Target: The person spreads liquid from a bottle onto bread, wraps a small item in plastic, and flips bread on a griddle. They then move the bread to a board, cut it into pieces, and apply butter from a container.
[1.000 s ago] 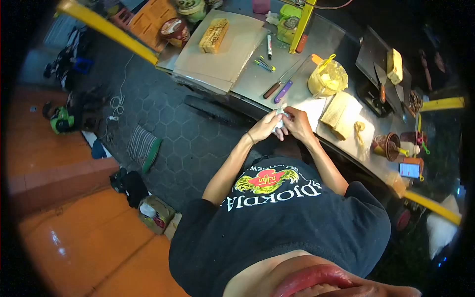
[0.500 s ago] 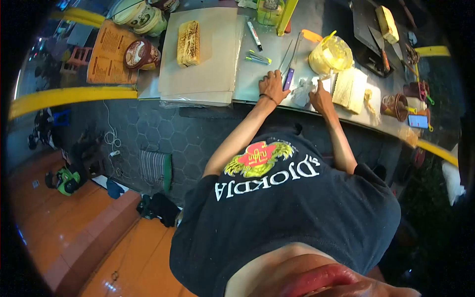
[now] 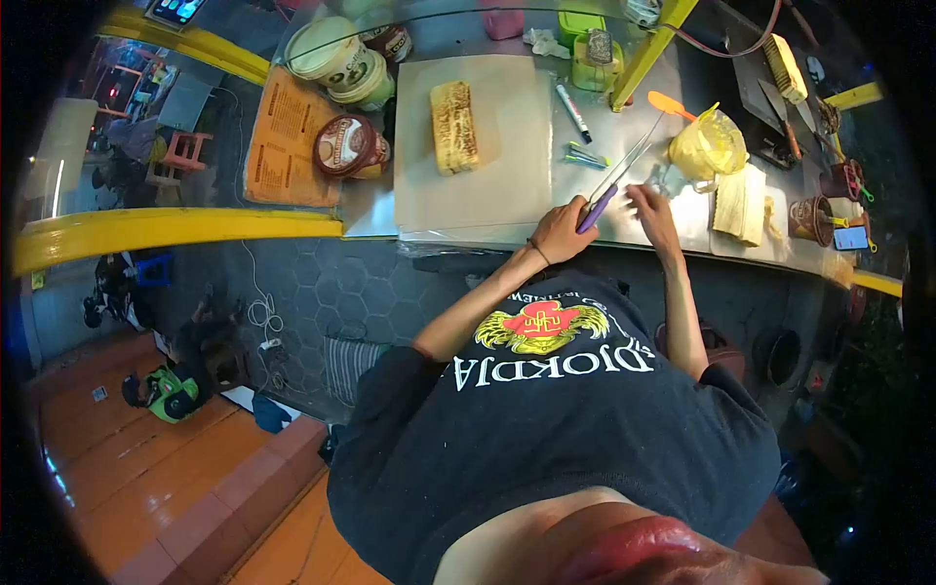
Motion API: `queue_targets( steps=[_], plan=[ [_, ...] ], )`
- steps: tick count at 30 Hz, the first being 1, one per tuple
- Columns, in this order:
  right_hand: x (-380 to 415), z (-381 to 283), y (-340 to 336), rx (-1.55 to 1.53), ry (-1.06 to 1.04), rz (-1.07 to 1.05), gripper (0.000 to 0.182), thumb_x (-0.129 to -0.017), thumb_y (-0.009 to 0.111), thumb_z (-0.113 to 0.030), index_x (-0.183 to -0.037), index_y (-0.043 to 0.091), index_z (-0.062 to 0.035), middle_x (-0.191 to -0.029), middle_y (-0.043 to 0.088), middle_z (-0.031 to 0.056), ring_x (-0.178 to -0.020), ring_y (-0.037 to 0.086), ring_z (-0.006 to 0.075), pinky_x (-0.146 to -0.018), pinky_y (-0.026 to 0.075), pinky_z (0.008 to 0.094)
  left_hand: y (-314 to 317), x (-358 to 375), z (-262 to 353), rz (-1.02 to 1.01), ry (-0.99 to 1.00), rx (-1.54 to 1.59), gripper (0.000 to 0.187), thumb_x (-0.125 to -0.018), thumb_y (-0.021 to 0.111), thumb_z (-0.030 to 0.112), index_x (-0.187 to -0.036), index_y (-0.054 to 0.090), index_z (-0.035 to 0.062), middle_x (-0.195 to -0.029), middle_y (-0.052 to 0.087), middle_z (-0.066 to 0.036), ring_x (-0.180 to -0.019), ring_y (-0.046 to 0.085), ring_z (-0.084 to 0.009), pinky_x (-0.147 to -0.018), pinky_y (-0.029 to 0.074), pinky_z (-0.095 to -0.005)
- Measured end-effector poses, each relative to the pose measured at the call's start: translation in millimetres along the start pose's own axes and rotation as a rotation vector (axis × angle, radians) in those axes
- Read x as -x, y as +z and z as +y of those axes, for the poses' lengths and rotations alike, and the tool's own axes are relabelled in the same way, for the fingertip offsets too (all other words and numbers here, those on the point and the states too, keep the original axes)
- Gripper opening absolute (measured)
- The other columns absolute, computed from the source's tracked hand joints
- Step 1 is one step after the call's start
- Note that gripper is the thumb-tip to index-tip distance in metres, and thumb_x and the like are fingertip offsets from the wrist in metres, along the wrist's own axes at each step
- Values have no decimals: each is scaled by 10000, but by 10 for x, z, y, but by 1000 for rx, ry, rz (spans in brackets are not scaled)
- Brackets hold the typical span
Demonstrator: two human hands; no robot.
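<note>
My left hand (image 3: 561,232) is closed around the purple handle of a long thin-bladed knife (image 3: 599,208), whose blade points away from me over the metal table. To its right, my right hand (image 3: 655,216) is just above the table's front edge, fingers apart and loosely bent, with nothing visible in them. Crumpled clear plastic (image 3: 671,179) lies just beyond it. Further right are the pale sliced bread (image 3: 739,207) and a tub of yellow spread (image 3: 704,151). An orange-ended utensil (image 3: 669,104) lies past the knife tip, partly overlapping it in view.
A browned loaf (image 3: 453,127) rests on stacked brown paper sheets (image 3: 517,185). A marker (image 3: 573,112) and a stapler-like tool (image 3: 587,155) lie beside it. Several tubs (image 3: 344,146) stand left. A yellow post (image 3: 648,58) rises behind; a phone (image 3: 851,239) is far right.
The view has shifted. My left hand has drawn the purple-handled knife leftward and tilted it. My right hand has moved left, away from the sliced bread.
</note>
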State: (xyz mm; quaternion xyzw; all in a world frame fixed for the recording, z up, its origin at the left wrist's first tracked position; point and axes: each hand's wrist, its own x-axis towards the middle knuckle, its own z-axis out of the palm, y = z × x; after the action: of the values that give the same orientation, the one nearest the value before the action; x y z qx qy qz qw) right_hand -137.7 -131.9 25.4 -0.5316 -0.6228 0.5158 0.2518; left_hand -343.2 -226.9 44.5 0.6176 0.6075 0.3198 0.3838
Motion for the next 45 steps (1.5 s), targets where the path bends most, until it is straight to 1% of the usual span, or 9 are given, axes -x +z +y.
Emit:
queue_targets(
  steps=[7, 14, 21, 23, 27, 29, 33, 37, 45],
  plan=[
    [244, -742, 1368, -474, -199, -74, 151, -961, 570, -152, -945, 551, -2, -819, 616, 52, -714, 607, 119, -663, 497, 264, -925, 387, -355, 265, 288, 92, 266, -924, 575, 203, -1134, 534, 45, -706, 610, -146, -624, 622, -250, -581, 474, -369],
    [147, -468, 1288, -367, -31, -169, 184, -962, 575, -218, -994, 559, -37, -638, 532, 5, -419, 433, 65, -377, 338, 230, -1789, 746, -990, 431, -119, 106, 273, -1003, 431, 269, -1118, 539, 46, -604, 541, -136, -555, 607, -246, -539, 448, -354],
    [-158, -408, 730, -101, 185, -598, 317, -938, 590, -312, -1059, 629, -21, -598, 523, -5, -402, 430, 66, -353, 303, 240, -1664, 456, -1565, 339, -450, -165, 364, -999, 375, 338, -1153, 508, 35, -916, 620, -317, -895, 574, -507, -721, 450, -588],
    [-391, -599, 916, -150, 197, -617, 309, -935, 594, -312, -1011, 633, -15, -595, 520, -8, -404, 435, 63, -356, 308, 238, -1583, 403, -1621, 378, -384, -260, 327, -1004, 383, 353, -1048, 530, 64, -659, 618, -169, -583, 642, -350, -533, 478, -463],
    [-825, -880, 1247, -24, 108, -479, 265, -939, 586, -293, -917, 626, -33, -604, 519, -13, -424, 430, 65, -372, 322, 240, -1792, 370, -1388, 255, -384, -191, 344, -997, 396, 310, -1200, 524, 63, -840, 637, -277, -804, 620, -471, -678, 483, -535],
    [-736, -1275, 1077, 137, 1, -447, 245, -936, 570, -260, -935, 632, -23, -610, 518, -2, -461, 450, 89, -416, 365, 271, -1923, 435, -1301, 252, -308, -19, 351, -999, 432, 330, -1206, 556, 76, -599, 576, -104, -457, 594, -204, -455, 456, -358],
    [-601, -1219, 797, 303, -55, -341, 231, -922, 572, -225, -966, 639, -8, -604, 549, 24, -458, 481, 96, -416, 384, 276, -2180, 572, -1019, 299, -540, -72, 404, -991, 450, 321, -1270, 535, 42, -642, 594, -112, -461, 592, -178, -458, 461, -322],
    [-541, -896, 927, 21, 256, -588, 233, -919, 592, -239, -990, 661, -28, -572, 527, 3, -378, 433, 73, -329, 304, 230, -1901, 533, -1668, 527, 39, -491, 401, -981, 463, 299, -1266, 530, 24, -690, 636, -161, -478, 605, -208, -476, 481, -359],
    [-398, -1144, 1295, 294, -162, -251, 250, -916, 570, -228, -866, 605, 15, -596, 554, 82, -528, 546, 196, -496, 398, 355, -1975, 573, -1474, 446, -245, -209, 351, -986, 463, 267, -1253, 538, 53, -601, 565, -107, -429, 558, -182, -400, 432, -330]
  ],
)
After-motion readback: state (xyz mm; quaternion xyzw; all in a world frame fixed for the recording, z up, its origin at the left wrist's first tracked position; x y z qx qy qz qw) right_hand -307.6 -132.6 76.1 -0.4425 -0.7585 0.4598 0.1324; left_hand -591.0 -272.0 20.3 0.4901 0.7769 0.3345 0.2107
